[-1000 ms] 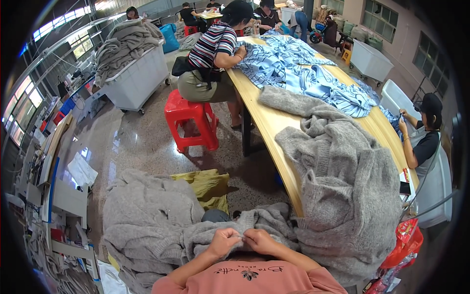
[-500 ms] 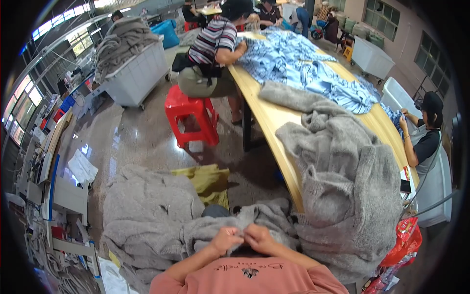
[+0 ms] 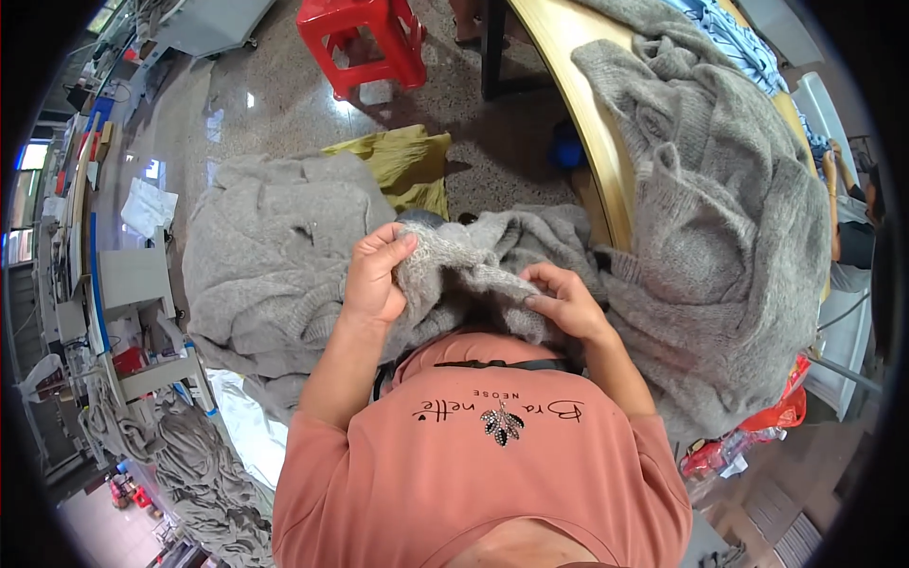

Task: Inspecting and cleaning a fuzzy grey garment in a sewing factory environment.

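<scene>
A grey knitted garment (image 3: 436,275) lies bunched over my lap, part of it lifted between my hands. My left hand (image 3: 377,270) pinches its fuzzy, lighter edge between thumb and fingers. Lower and to the right, my right hand (image 3: 566,301) grips another stretch of the same edge. The knit spans the gap between the two hands. To the left spreads a heap of grey knitwear (image 3: 275,237), and to the right a larger grey knitted pile (image 3: 724,237) hangs over the table. Where one garment ends and another begins I cannot tell.
A pale wooden table (image 3: 592,85) runs away at the right, with blue striped fabric (image 3: 729,43) on it. Ahead stand a red stool (image 3: 365,43) and a yellow-green cloth (image 3: 407,166) on the floor. Another person's arm (image 3: 833,180) shows at far right.
My view has tilted down toward my lap. My hands, close together before, are now wide apart, with the grey knit held up and stretched between them.
</scene>
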Demonstrator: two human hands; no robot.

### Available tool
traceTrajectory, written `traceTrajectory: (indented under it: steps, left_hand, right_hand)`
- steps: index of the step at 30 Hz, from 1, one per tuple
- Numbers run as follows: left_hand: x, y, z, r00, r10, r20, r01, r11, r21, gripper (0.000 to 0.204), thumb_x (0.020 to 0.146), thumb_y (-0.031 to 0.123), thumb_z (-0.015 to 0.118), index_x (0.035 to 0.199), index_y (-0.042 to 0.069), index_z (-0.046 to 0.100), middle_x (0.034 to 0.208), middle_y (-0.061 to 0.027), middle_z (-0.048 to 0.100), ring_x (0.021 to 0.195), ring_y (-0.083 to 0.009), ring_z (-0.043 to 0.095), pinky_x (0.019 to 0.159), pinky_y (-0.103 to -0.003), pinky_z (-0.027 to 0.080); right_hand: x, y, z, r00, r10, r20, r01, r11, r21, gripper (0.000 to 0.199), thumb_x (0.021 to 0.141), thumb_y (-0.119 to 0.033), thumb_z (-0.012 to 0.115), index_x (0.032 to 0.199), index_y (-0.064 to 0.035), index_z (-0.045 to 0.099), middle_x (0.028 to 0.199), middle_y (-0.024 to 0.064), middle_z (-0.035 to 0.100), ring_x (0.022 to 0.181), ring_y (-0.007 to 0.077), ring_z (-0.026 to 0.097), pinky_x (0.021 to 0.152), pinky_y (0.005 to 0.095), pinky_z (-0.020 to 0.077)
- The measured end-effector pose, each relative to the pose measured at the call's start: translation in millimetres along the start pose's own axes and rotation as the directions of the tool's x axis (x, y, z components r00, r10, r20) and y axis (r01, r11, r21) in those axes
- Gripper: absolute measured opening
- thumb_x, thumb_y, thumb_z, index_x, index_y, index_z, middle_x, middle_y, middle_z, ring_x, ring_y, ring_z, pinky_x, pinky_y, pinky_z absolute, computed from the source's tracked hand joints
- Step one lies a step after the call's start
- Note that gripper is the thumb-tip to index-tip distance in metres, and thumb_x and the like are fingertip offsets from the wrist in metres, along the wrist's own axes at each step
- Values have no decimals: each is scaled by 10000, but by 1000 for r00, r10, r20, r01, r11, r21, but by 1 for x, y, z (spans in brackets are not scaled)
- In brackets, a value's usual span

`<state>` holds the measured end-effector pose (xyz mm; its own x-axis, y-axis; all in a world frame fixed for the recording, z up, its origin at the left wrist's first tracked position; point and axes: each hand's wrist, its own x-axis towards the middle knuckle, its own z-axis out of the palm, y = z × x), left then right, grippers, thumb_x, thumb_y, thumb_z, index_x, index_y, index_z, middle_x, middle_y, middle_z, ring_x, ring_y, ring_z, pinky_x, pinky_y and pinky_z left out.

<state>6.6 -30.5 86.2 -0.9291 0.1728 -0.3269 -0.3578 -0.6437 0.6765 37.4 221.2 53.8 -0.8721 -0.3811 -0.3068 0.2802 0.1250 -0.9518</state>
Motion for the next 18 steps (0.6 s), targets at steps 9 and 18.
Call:
traceTrajectory:
  steps: [9,18]
  left_hand:
    - [-12,6,5,999,20,-31,-19,1000,16,97,753,-10,512,830,-20,570,806,-109,617,715,-166,595,697,-286,478]
    - [-9,-34,44,968,-194,159,124,921,369,13,744,-9,554,746,-12,567,646,4,539,552,-34,463,481,-184,379]
  right_hand:
    - [-14,-14,10,993,65,-97,-58,996,71,210,705,68,491,897,14,559,777,28,582,643,85,525,575,199,412]
    - [-4,-53,30,467,-866,180,728,260,-634,207,589,11,547,795,2,526,707,83,546,483,178,502,406,277,397]
